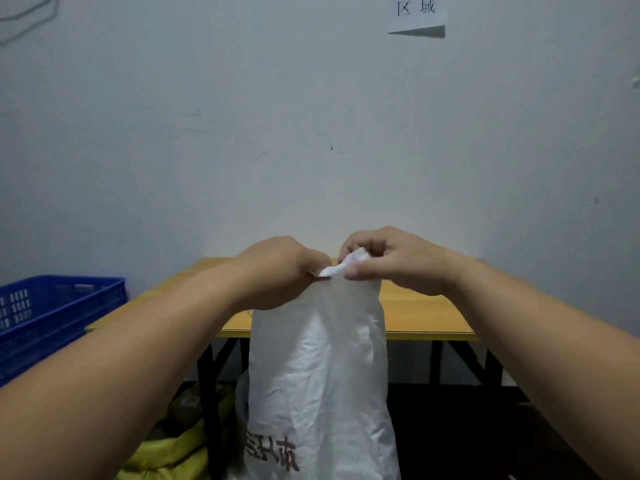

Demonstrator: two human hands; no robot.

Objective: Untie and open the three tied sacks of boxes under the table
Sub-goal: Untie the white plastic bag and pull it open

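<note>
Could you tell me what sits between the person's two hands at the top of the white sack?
In the head view, the sack's twisted white neck bridges the left hand and right hand; both pinch it.

A paper sign [417, 15] on the wall reads "区域". The white sack [322, 375] bears dark red characters near its bottom, mirrored and too blurred to read with certainty.

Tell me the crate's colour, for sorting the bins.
Blue, a slotted plastic crate at the left in the head view.
</note>
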